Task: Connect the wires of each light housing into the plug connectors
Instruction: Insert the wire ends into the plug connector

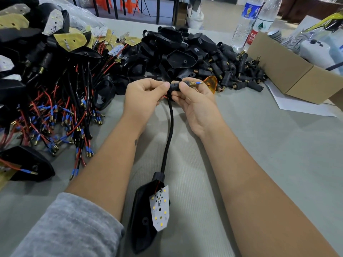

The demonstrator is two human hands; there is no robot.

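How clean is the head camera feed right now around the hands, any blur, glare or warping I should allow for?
Head view: the left hand and right hand on the black plug connector are fairly sharp; lighting is soft and even, with faint shadows on the grey ribbed table mat; wide-angle warping stretches the forearms and edges; the clear plastic water bottles at the top look soft; no strong glare on the white LED board.

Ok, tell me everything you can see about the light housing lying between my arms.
The light housing is a black, pointed plastic shell lying open side up on the grey table mat. A white LED board with small yellow chips sits loosely tilted over its rim. A black cable runs from its neck up to the plug connector that both hands pinch. Neither arm visibly touches it.
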